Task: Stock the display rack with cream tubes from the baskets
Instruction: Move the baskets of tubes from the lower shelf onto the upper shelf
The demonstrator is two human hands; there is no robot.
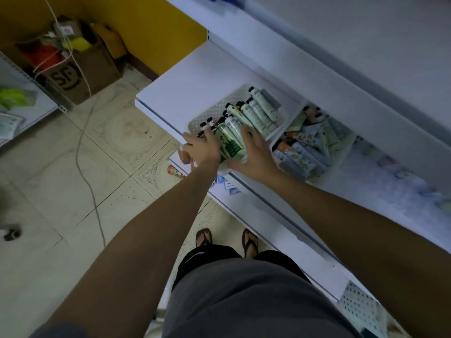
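**Both hands on the green tubes in the left basket**

A bundle of green cream tubes (231,142) with black caps lies at the near end of a white perforated basket (210,111), caps pointing away from the person. More pale green tubes (262,109) lie further back in the same basket.

The right hand (256,157) presses flat against the right side of the bundle, fingers fairly straight and the thumb running under the crimped ends, so it is spread rather than clenched. The left hand (202,148) lies against the bundle's left side with fingers bent. I cannot tell whether it clasps the tubes or the basket's rim.

Just beside, on the right, a second white basket (345,150) holds blue-grey tubes (305,152). Both baskets sit on a white shelf (185,86) of the display rack.

Below are a tiled floor (109,147), a trailing cable (85,172) and the person's flip-flops (250,242). A cardboard box (85,76) stands by the yellow wall (146,25).
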